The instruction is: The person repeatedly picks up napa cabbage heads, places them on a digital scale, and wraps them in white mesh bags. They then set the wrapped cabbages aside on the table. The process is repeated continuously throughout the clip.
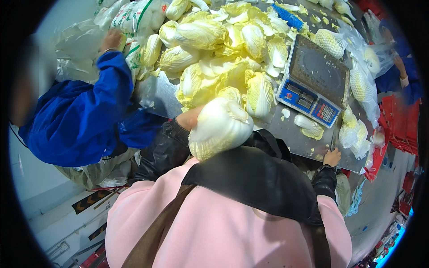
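Note:
A large napa cabbage [219, 129] is held up close to my chest, its pale base turned up and to the right. My left hand [189, 118] grips it from the left side, with the fingers hidden behind the head. Down at the table's near right edge, my right hand [331, 157] is closed around a slim knife-like tool [332, 144], which points away from me. A small trimmed cabbage [309, 126] lies to the left of that hand. White foam-net sleeves [354, 135] are close by on its right.
Cabbages and loose leaves [218, 63] are heaped across the metal table [295, 147]. A digital scale [313, 77] stands right of the heap, with netted cabbages [363, 85] beyond. At left, a co-worker in blue [80, 110] reaches toward plastic bags [134, 20]. Red crates [404, 124] stand at right.

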### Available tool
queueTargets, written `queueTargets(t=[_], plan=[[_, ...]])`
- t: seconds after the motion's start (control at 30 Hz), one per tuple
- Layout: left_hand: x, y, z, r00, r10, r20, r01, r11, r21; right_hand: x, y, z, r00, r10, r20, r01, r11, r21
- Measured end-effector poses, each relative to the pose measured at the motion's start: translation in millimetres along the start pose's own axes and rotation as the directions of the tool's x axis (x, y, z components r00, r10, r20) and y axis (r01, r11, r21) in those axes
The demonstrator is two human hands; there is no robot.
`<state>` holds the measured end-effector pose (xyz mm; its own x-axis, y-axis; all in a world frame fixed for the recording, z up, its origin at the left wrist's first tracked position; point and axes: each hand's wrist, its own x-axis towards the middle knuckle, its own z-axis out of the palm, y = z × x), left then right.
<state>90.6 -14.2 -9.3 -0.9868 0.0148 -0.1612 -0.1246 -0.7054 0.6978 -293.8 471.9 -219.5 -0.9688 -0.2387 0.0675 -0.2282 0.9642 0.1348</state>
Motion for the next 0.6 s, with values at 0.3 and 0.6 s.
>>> queueTargets(t=[0.3, 0.6], plan=[[-8, 19, 19, 1.000, -0.015, 0.006, 0.014, 0.997, 0.078, -30, 30, 49, 0.987, 0.146, -0.072, -0.132, 0.976, 0.172], [-18, -15, -17, 0.991, 0.118, -0.067, -0.136, 0.865, -0.483, -80, 15, 46, 0.957, 0.247, -0.153, -0.204, 0.946, 0.251]])
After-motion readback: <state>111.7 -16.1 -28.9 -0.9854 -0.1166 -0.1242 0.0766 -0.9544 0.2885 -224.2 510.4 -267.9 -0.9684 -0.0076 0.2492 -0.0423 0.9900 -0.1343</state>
